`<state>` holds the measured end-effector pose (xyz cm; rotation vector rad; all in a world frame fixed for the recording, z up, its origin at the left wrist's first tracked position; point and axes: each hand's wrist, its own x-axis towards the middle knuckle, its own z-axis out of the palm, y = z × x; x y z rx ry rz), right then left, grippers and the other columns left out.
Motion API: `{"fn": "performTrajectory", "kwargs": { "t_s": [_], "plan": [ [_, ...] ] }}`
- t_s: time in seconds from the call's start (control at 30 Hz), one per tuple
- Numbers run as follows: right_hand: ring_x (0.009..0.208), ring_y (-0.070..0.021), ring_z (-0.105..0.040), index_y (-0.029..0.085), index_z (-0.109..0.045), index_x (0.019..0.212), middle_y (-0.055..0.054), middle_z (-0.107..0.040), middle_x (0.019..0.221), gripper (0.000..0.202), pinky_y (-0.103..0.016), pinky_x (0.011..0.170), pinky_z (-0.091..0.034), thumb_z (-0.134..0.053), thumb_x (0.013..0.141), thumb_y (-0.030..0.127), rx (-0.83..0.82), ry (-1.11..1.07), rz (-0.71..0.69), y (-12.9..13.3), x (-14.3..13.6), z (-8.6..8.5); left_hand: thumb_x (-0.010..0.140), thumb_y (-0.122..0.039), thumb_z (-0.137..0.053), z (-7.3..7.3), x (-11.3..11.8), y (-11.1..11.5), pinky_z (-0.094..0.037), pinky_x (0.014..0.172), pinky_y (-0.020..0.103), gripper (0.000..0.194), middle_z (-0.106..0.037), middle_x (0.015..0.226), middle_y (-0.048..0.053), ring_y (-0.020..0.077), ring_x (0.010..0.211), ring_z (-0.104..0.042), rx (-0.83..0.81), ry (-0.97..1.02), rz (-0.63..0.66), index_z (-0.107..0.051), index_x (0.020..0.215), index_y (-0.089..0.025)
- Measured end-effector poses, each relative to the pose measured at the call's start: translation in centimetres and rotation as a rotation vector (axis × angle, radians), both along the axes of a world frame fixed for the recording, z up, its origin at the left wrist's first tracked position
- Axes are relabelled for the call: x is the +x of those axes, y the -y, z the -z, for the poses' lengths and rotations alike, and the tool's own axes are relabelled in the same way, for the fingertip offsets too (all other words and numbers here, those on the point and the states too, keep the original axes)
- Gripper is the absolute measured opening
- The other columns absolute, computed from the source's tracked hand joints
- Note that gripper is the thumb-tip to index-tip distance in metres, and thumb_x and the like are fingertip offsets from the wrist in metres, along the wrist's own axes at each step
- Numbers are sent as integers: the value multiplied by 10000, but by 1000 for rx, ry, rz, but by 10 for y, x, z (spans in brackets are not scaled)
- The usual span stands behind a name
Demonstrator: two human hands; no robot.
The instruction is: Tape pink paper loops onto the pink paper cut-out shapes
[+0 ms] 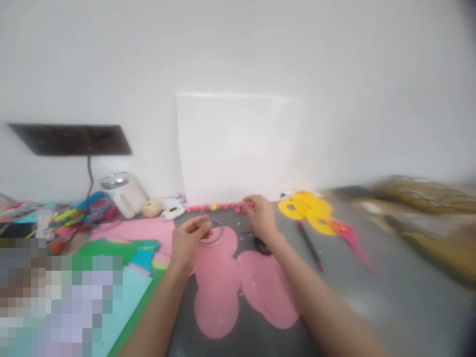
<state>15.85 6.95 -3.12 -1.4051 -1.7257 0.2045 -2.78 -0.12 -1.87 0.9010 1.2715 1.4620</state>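
My left hand (191, 238) is closed, thumb and fingers pinching a thin greyish ring (222, 232) over the pink paper flowers. Ahead of it, a row of small pink balls (199, 208) with a yellow one among them lines the foot of an upright white sheet (240, 144). At the right end of this row, my right hand (262, 218) pinches with its fingertips among the pink balls. Whether one is between them is too blurred to tell. Under my wrists lie a pink paper flower (216, 292) and more rounded pink paper (275, 292). Dark scissors (261, 245) are partly hidden by my right wrist.
Yellow paper flowers (307, 206), a dark pencil (310, 246) and pink scissors (353, 243) lie to the right. Coloured paper sheets (130, 292), a white device (124, 196) and craft bits crowd the left. Farther right stands a basket-like thing (424, 193), blurred.
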Motion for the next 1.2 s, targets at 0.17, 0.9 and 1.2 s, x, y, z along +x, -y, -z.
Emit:
{"fn": "performTrajectory", "kwargs": {
  "t_s": [0.17, 0.9, 1.2],
  "plan": [
    [542, -143, -592, 145, -636, 662, -41, -652, 598, 279, -241, 526, -436, -526, 789, 368, -432, -274, -304, 30, 15, -22, 561, -347, -774, -4, 0, 0, -376, 443, 208, 309, -553, 453, -42, 74, 412, -467, 45, 85, -55, -692, 770, -134],
    [578, -125, -575, 180, -685, 775, -7, -655, 700, 143, -208, 486, -428, -611, 659, 219, -714, 54, -728, 46, 27, -23, 690, -306, -656, -2, 14, 5, -393, 387, 215, 203, -636, 605, 29, 133, 455, -575, 44, -241, 140, -677, 799, -135],
    [602, -122, -540, 210, -699, 713, 22, -644, 696, 199, -201, 486, -328, -738, 522, 250, -784, 541, -694, 42, 32, -19, 727, -311, -626, 1, 15, 3, -390, 392, 191, 200, -624, 607, 27, 114, 467, -567, 5, -385, 241, -671, 791, -127]
  ]
}}
